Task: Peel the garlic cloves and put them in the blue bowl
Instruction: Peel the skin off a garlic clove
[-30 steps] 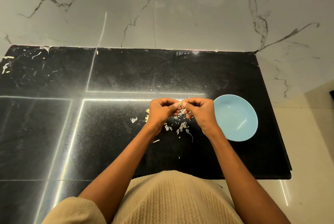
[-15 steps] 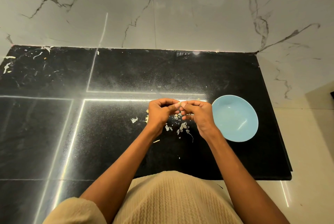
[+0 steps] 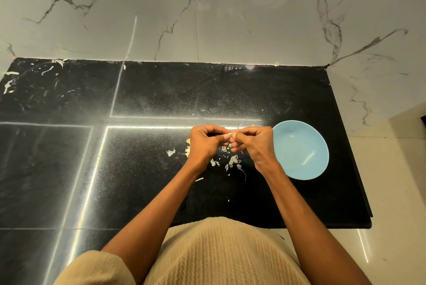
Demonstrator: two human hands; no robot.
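1. Garlic clove (image 3: 229,135), barely visible, pinched between fingertips of left hand (image 3: 205,144) and right hand (image 3: 254,144), likely for stripping skin.
2. Held above black counter (image 3: 161,91), letting peel scraps (image 3: 232,160) drop below.
3. Blue bowl (image 3: 302,150) kept just beside right hand, apparently empty.

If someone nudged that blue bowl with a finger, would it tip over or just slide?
The blue bowl looks wide and shallow, so it would probably slide rather than tip. The black counter looks polished and shows glare, so it would likely skid easily. It appears empty, so little weight holds it in place.
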